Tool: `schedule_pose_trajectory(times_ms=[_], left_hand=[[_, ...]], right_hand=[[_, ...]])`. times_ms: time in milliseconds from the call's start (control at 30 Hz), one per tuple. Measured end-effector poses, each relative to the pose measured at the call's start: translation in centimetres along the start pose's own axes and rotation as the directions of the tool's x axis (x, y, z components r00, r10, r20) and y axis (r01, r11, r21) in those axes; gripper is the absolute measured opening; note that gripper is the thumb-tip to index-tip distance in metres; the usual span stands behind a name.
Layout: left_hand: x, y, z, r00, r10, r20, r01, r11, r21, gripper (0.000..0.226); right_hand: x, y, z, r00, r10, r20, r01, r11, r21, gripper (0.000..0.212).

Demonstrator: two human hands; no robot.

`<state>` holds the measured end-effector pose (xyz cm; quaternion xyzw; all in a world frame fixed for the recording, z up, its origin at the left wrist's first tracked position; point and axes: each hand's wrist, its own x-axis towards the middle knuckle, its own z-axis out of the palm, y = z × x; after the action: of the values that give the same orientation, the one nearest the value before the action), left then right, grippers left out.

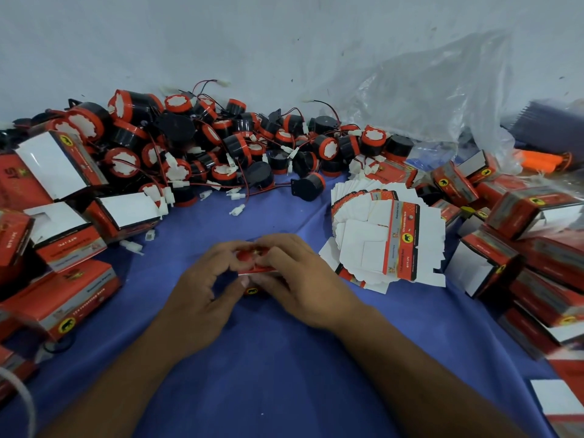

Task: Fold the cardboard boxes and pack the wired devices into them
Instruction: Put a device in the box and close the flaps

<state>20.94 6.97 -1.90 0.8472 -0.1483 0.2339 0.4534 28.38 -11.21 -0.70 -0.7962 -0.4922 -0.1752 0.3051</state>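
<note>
A small red cardboard box lies on the blue cloth at the centre, mostly hidden by my hands. My left hand grips its left side with the fingers curled over the top. My right hand covers its right side and top. A pile of black and orange round wired devices with white connectors lies along the wall behind. A fanned stack of flat unfolded boxes sits to the right of my hands.
Folded red boxes with open white flaps are heaped at the left and at the right. A crumpled clear plastic bag leans on the wall at back right. Loose white connectors lie on the cloth.
</note>
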Motion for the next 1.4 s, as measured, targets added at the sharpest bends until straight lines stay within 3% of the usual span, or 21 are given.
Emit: schedule_pose_trajectory(times_ms=[133, 433, 667, 767, 933, 1033, 1233, 1400], left_hand=[[0.0, -0.1, -0.2, 0.998, 0.062, -0.019, -0.060, 0.996, 0.072, 0.027], [-0.1, -0.5, 0.1, 0.983, 0.179, -0.050, -0.164, 0.961, 0.222, 0.026], [-0.2, -0.3, 0.0, 0.999, 0.042, -0.017, -0.040, 0.995, 0.090, 0.038], [-0.2, -0.3, -0.2, 0.996, -0.088, -0.026, 0.086, 0.994, -0.060, 0.039], [-0.2, -0.5, -0.2, 0.990, -0.141, -0.005, 0.139, 0.981, -0.133, 0.035], [-0.2, -0.4, -0.1, 0.987, -0.162, -0.017, 0.159, 0.980, -0.117, 0.038], [-0.1, 0.0, -0.4, 1.000, 0.002, -0.029, 0.000, 0.999, 0.048, 0.025], [0.0, -0.1, -0.2, 0.997, 0.081, -0.008, -0.079, 0.985, 0.152, 0.016]], right_hand=[[0.0, -0.1, -0.2, 0.999, -0.042, -0.015, 0.042, 0.999, 0.017, 0.021], [0.0, 0.3, -0.4, 0.998, -0.052, 0.023, 0.050, 0.995, 0.081, 0.012], [-0.4, 0.4, -0.2, 0.996, 0.090, 0.008, -0.091, 0.991, 0.094, 0.017], [0.0, 0.0, -0.3, 0.999, 0.048, -0.020, -0.047, 0.998, 0.032, 0.017], [0.1, 0.1, -0.8, 0.999, -0.009, 0.048, 0.011, 0.999, -0.041, 0.006], [0.1, 0.0, -1.3, 0.994, -0.013, 0.104, 0.016, 1.000, -0.023, 0.023], [0.1, 0.1, -1.6, 0.992, -0.038, 0.124, 0.032, 0.998, 0.051, 0.008], [0.3, 0.2, -0.9, 0.998, -0.019, 0.060, 0.011, 0.992, 0.126, 0.015]])
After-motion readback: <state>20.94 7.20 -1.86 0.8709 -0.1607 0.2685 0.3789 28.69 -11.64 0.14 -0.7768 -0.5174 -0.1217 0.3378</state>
